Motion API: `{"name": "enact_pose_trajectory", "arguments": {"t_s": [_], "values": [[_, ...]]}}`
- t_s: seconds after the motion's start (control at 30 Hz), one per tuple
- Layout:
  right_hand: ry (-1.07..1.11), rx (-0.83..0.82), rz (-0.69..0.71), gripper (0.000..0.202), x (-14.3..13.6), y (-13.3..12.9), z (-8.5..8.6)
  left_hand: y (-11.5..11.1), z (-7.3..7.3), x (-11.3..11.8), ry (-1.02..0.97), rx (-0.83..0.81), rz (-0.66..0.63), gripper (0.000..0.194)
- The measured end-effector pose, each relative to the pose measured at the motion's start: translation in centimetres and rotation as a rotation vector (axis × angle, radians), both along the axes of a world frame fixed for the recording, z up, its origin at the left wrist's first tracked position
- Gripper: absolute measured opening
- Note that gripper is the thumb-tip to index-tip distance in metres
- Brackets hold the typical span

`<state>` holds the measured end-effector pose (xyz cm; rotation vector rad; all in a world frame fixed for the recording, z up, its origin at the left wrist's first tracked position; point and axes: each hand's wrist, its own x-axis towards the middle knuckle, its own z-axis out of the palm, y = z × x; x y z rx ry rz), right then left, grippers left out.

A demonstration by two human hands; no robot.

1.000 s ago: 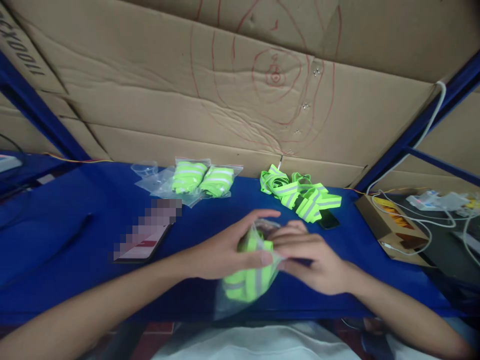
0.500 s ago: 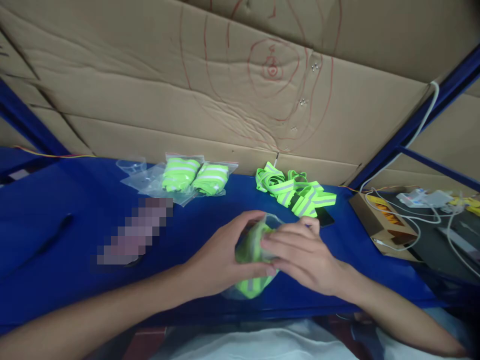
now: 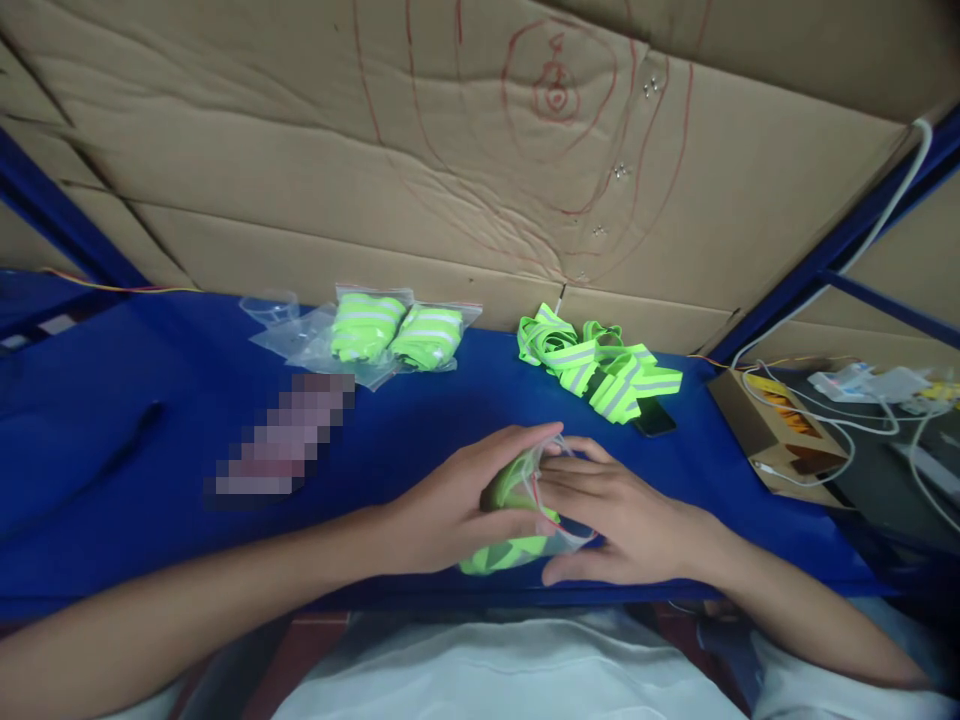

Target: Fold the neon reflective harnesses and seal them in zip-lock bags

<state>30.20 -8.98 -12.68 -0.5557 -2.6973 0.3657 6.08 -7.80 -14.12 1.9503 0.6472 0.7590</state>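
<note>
Near the table's front edge, my left hand point(image 3: 457, 505) is wrapped round a clear plastic bag point(image 3: 551, 500) with a red-edged opening. Inside lies a folded neon-green strap point(image 3: 506, 553) with grey stripes. My right hand point(image 3: 626, 515) is at the bag's open end, its fingers reaching into or against the mouth and its thumb apart below; the fingertips are partly hidden by plastic. Behind, at the back, lie two filled bags of green straps point(image 3: 367, 328) point(image 3: 429, 337), and to their right a loose heap of green reflective straps point(image 3: 577, 360).
Flat clear bags point(image 3: 304, 335) lie beside the filled ones on the blue table point(image 3: 420, 430). A dark phone point(image 3: 655, 417) touches the strap heap. A blurred pinkish item point(image 3: 289, 435) is at left. An open cardboard box point(image 3: 780, 435) with white cables stands right.
The view has tilted down slightly. My right hand has shifted a little right, its thumb now away from my left thumb, and the bag's red-edged mouth shows between the hands.
</note>
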Motion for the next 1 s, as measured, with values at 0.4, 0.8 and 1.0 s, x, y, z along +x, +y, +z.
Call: {"name": "enact_pose_trajectory", "arguments": {"t_s": [0.4, 0.8, 1.0], "values": [[0.255, 0.071, 0.033, 0.048, 0.3, 0.3, 0.5, 0.3, 0.9, 0.0, 0.028, 0.051, -0.066, 0.052], [0.135, -0.043, 0.018, 0.073, 0.9, 0.0, 0.5, 0.6, 0.4, -0.3, -0.091, -0.084, -0.069, 0.044], [0.197, -0.094, -0.035, 0.073, 0.9, 0.1, 0.2, 1.1, -0.4, 0.0, -0.126, -0.089, 0.047, 0.043]]}}
